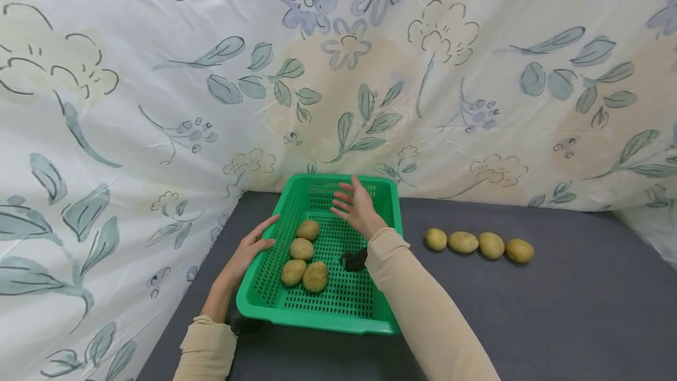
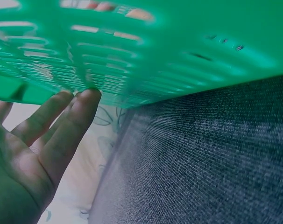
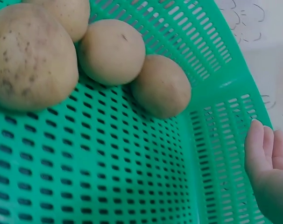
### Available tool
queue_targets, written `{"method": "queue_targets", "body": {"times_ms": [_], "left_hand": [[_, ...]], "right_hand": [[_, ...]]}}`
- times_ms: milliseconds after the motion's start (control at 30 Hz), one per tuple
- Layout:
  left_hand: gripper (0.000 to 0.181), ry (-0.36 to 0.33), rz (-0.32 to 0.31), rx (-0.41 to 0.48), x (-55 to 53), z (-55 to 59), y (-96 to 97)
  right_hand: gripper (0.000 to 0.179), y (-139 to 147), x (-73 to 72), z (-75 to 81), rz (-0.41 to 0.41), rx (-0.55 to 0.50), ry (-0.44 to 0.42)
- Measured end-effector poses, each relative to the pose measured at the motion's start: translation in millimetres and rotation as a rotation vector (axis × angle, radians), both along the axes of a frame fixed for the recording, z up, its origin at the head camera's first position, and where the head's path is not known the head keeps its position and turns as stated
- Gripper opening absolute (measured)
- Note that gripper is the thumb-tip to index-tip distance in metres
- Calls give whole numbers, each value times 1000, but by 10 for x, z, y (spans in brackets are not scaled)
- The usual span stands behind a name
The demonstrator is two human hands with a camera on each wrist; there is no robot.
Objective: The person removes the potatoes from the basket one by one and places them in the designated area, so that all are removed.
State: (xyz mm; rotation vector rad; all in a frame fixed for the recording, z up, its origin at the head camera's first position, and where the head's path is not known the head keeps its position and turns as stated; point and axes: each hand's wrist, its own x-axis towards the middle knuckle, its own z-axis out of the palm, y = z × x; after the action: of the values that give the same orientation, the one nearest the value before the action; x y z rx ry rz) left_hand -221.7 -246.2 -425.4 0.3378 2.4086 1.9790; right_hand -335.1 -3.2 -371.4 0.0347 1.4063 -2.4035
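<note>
Beige cloth sleeves (image 1: 433, 316) enter at the frame's bottom. Left of centre, the bare left hand (image 1: 245, 254) rests straight fingers against a green perforated plastic basket (image 1: 317, 317), apparently steadying it; the right hand (image 1: 362, 209), its grip released, hovers over it. Four round tan potatoes (image 1: 302, 249) sit walled in, left of centre; four oval yellowish potatoes (image 1: 491, 246) line the dark grey surface (image 1: 582, 304) at right, seemingly kept separate.

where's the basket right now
In the head view, the basket sits below centre on the dark table, with the left hand at its left side and a row of four potatoes to its right.
</note>
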Motion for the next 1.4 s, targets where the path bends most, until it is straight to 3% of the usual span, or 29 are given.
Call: {"method": "queue_targets", "body": {"times_ms": [567, 800, 1133, 1400], "left_hand": [[55, -8, 0, 13, -2, -20, -3], [56, 13, -15, 2, -7, -14, -9], [55, -7, -14, 7, -26, 17, -14], [55, -14, -12, 11, -22, 25, -24]], "right_hand": [[59, -266, 60, -147, 17, 62, -17], [58, -298, 59, -247, 29, 197, -17], [55, -348, 58, -340, 110, 408, 11], [55, -446, 96, -384, 143, 463, 18]]}}
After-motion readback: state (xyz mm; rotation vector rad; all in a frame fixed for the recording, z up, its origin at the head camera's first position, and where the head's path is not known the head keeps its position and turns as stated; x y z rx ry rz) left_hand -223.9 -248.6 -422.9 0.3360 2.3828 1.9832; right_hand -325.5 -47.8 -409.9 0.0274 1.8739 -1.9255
